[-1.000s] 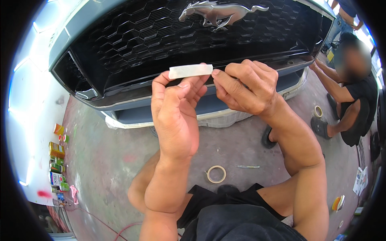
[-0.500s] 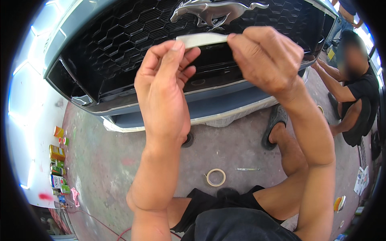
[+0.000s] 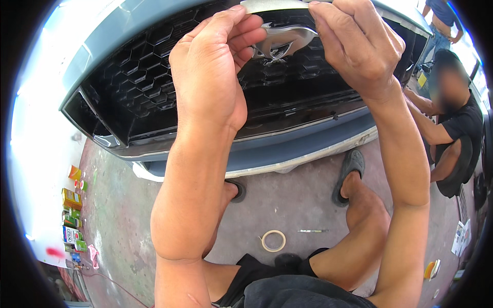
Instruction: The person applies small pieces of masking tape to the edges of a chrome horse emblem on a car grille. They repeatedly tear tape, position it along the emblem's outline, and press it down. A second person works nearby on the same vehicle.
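Note:
A short strip of pale masking tape (image 3: 275, 6) is stretched between my two hands at the top of the picture. Its left end is pinched by thumb and fingers of my left hand (image 3: 208, 66); the other fingers curl loosely below. My right hand (image 3: 362, 49) grips the right end between thumb and bent fingers. Behind them is a car's black honeycomb grille (image 3: 149, 77), with a silver horse emblem (image 3: 290, 38) partly hidden by my hands. The tape overlaps the upper edge of the grille in view; whether it touches the car I cannot tell.
On the floor between my legs lie a masking tape roll (image 3: 263, 241) and a slim cutter-like tool (image 3: 313, 231). Cans (image 3: 72, 199) line the left wall. A person (image 3: 447, 113) crouches at the car's right side; another (image 3: 441, 25) stands behind.
Both hands have moved up and away from me, carrying the tape strip from below the horse emblem to above it. The crouching person's arms have shifted slightly.

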Motion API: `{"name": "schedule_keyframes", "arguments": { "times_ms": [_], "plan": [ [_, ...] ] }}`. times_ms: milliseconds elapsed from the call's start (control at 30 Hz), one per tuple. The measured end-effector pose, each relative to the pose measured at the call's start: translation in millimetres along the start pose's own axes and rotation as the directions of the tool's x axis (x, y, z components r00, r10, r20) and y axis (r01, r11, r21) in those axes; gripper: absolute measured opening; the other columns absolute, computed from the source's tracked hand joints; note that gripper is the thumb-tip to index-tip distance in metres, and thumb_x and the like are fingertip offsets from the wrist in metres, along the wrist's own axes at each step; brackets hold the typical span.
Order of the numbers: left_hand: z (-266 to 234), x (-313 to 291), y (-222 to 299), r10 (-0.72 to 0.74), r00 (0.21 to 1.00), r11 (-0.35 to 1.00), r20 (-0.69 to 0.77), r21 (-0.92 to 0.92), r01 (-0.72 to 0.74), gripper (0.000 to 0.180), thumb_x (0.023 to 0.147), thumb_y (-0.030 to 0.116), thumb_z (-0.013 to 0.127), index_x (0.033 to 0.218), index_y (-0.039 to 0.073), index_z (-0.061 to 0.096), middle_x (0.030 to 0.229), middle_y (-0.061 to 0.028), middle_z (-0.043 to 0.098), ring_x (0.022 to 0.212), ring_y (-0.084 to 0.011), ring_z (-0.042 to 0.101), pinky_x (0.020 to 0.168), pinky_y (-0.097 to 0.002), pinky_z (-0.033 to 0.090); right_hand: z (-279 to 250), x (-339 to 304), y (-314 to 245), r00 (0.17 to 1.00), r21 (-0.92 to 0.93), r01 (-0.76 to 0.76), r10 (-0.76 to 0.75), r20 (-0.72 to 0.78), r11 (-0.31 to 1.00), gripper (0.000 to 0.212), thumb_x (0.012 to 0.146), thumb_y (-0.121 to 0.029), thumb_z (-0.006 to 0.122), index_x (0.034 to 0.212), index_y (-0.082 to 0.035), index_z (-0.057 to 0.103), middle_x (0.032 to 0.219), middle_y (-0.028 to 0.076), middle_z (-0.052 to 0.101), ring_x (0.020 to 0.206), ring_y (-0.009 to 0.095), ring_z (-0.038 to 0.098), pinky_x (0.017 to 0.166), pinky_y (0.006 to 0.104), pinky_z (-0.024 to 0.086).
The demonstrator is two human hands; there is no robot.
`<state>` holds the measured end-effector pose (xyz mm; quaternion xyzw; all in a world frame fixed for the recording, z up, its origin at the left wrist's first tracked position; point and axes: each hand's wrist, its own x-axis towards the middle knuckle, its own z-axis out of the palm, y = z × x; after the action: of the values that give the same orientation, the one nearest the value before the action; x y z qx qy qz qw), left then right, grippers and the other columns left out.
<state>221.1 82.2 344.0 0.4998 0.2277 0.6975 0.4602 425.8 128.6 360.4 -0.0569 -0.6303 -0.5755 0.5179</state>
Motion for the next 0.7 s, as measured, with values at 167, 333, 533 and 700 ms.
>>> {"name": "schedule_keyframes", "arguments": {
  "times_ms": [167,333,533,700],
  "plan": [
    [-4,9,-6,-0.021,0.998,1.000,-0.060,0.000,0.021,0.019,0.095,0.020,0.071,0.105,0.004,0.071,0.096,-0.0086,0.074,0.086,-0.0157,0.070,0.080,-0.0312,0.051,-4,-5,-2,0.991,-0.053,-0.032,0.039,0.127,0.998,0.017,0.077,-0.003,0.082,0.092,-0.006,0.075,0.078,0.003,0.062,0.060,0.015,0.062,0.051,0.0264,0.050],
    [1,13,-6,-0.005,0.996,1.000,-0.090,-0.019,0.003,0.020,0.092,0.022,0.074,0.101,0.004,0.072,0.093,-0.0077,0.074,0.083,-0.0149,0.070,0.079,-0.0308,0.050,-3,-6,1,0.987,-0.066,-0.011,0.022,0.162,0.998,0.023,0.077,-0.004,0.087,0.098,-0.008,0.078,0.079,0.002,0.063,0.061,0.013,0.061,0.052,0.0239,0.050],
    [4,16,-7,0.040,0.986,0.999,-0.162,0.032,-0.035,0.020,0.089,0.022,0.075,0.098,0.005,0.072,0.091,-0.0070,0.073,0.081,-0.0140,0.069,0.077,-0.0293,0.049,3,-3,5,0.991,-0.042,0.032,-0.027,0.131,0.999,0.025,0.075,-0.002,0.086,0.098,-0.008,0.079,0.076,0.002,0.061,0.060,0.012,0.060,0.051,0.0237,0.050],
    [8,20,-8,0.026,0.979,0.999,-0.204,0.040,-0.018,0.019,0.090,0.021,0.073,0.097,0.004,0.072,0.091,-0.0067,0.072,0.080,-0.0141,0.069,0.076,-0.0289,0.049,13,-8,11,0.997,-0.082,0.065,-0.062,0.036,0.995,0.022,0.066,-0.007,0.078,0.088,-0.010,0.076,0.074,-0.003,0.058,0.060,0.008,0.059,0.050,0.0223,0.048]
  ]
}}
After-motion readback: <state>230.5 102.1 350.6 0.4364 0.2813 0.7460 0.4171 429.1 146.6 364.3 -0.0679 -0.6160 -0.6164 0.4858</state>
